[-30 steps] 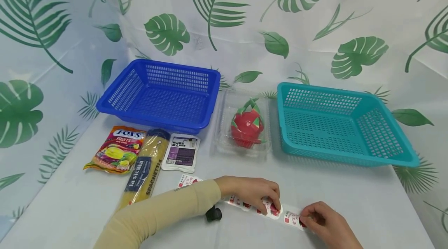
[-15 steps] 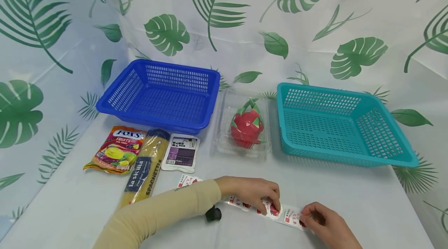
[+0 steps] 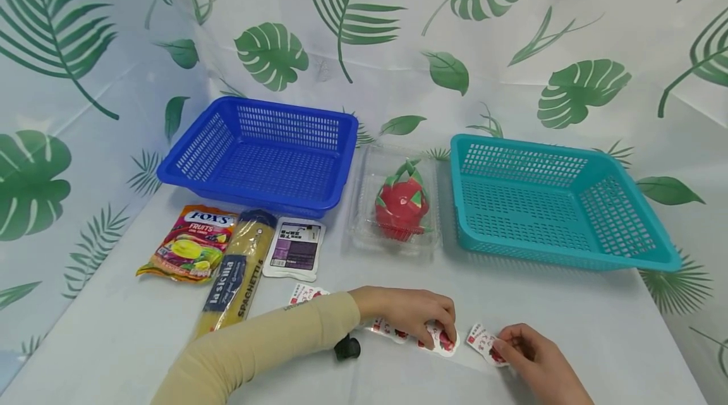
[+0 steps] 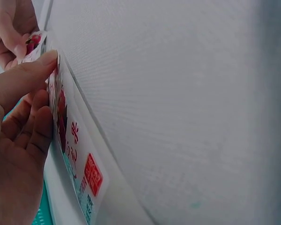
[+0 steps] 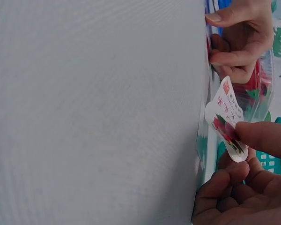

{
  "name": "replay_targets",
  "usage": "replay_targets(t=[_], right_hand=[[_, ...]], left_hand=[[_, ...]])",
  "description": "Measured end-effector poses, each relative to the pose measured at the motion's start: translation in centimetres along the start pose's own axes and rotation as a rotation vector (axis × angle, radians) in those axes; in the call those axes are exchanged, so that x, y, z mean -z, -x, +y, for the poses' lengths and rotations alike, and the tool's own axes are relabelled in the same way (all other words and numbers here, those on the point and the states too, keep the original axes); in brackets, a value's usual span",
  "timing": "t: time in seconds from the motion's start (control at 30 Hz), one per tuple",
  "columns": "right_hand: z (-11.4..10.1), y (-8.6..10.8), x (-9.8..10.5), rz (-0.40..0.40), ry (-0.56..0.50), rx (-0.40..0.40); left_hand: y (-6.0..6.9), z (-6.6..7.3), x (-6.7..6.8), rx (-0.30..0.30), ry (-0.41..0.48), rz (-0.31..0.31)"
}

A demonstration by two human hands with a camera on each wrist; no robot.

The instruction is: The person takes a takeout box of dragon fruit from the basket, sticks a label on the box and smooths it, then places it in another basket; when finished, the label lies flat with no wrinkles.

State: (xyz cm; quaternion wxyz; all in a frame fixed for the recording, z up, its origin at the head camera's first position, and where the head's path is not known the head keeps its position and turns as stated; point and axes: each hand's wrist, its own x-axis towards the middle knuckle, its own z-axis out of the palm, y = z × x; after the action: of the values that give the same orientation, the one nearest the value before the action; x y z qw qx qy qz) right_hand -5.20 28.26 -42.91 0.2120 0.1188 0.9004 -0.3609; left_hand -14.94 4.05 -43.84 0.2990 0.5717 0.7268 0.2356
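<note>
My right hand pinches a white dragon fruit sticker between thumb and fingers. In the right wrist view this sticker is off the table, slightly curved, with red print and a fruit picture. Left of it, a strip of similar stickers lies on the table. My left hand presses that strip down with its thumb and bent fingertips, covering part of it. The left forearm hides more of the strip, whose far end shows beyond the sleeve. Behind the hands stands a clear plastic box with a red dragon fruit in it.
At the back are a blue basket and a teal basket. On the left lie a Fox's candy bag, a spaghetti pack and a white-and-purple pouch. A small black object sits by the left wrist.
The sticker in my right hand has come away from the strip, leaving bare backing beneath. It has turned and shifted slightly right with the hand. My left hand has stayed in place.
</note>
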Motion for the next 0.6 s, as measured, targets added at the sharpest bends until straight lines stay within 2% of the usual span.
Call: replay_targets(t=[0.6], right_hand=[[-0.3,-0.22,0.67,0.035,0.004,0.009]], left_hand=[[-0.05,-0.16,-0.1,-0.011,-0.019,0.006]])
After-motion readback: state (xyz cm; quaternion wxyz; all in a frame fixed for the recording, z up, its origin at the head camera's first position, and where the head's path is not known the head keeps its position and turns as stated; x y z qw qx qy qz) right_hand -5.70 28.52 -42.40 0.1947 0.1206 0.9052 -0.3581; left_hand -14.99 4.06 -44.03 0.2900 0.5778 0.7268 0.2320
